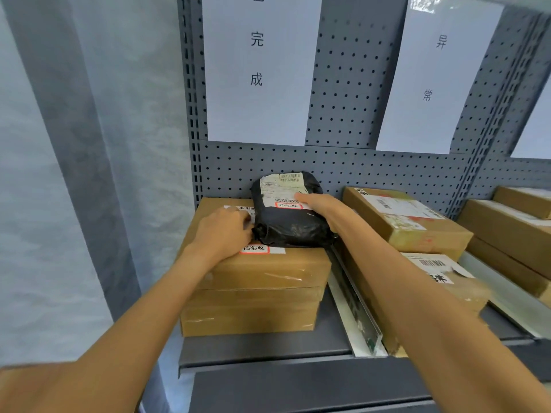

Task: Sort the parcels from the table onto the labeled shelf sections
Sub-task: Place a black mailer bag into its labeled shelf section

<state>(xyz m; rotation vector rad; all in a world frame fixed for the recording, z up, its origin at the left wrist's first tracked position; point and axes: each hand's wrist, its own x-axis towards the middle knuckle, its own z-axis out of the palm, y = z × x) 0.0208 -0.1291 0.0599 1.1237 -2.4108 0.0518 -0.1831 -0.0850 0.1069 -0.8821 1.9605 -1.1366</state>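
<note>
Both hands hold one black bag parcel (pixel 287 216): the left hand (pixel 223 231) grips its near left corner, and the right hand (pixel 323 208) wraps its right side, thumb lying across the white label. The bag rests on top of a stack of two brown boxes (pixel 256 293) in the left section of the grey shelf (pixel 262 350). The upper box carries a white label with a red-bordered handwritten tag, partly under the left hand.

A pale metal divider (pixel 354 311) runs front to back just right of that stack. Past it, the middle section holds two more boxes (pixel 405 219), one lying on the other, each with a printed label. A second divider (pixel 512 293) follows, and the right section shows at least three stacked boxes (pixel 507 228), cut off by the frame edge.

Behind, on the pegboard (pixel 343 84), hang two full paper signs: the left sign (pixel 259 70) above the bag, the right sign (pixel 435 79) above the middle section. A third sheet's corner shows at far right.
</note>
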